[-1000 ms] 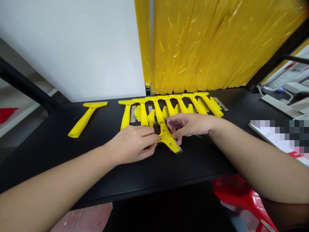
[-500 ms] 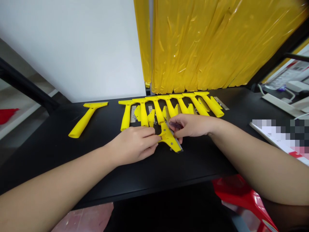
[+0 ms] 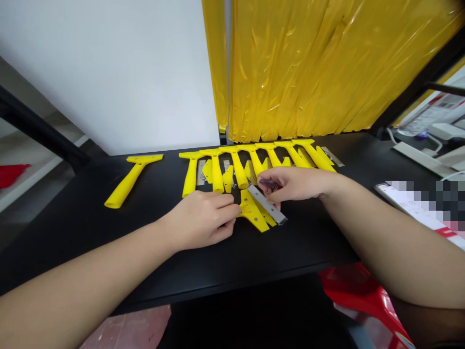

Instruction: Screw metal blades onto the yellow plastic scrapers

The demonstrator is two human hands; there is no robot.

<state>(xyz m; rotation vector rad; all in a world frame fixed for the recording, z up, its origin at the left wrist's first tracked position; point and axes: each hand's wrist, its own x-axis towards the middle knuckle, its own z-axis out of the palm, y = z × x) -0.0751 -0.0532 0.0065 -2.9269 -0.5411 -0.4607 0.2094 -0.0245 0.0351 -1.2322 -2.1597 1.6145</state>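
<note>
A yellow scraper head (image 3: 253,214) lies on the black table (image 3: 181,257) in front of me. My left hand (image 3: 199,218) pinches its left end between thumb and fingers. My right hand (image 3: 290,184) holds a flat grey metal blade (image 3: 268,205) by its upper end, tilted across the right side of the scraper head. Whether the blade touches the scraper I cannot tell. Behind both hands a row of several yellow scrapers (image 3: 240,165) lies side by side, handles pointing toward me.
One more yellow scraper (image 3: 129,179) lies alone at the left. Loose blades and small yellow parts (image 3: 209,170) sit between the scrapers in the row. A yellow plastic curtain (image 3: 319,68) hangs behind. A red plastic thing (image 3: 363,300) sits below the table's front edge at right.
My right hand has pulled the grey blade out from the scraper head and lifted it to the right. My left hand has stayed on the scraper's left end.
</note>
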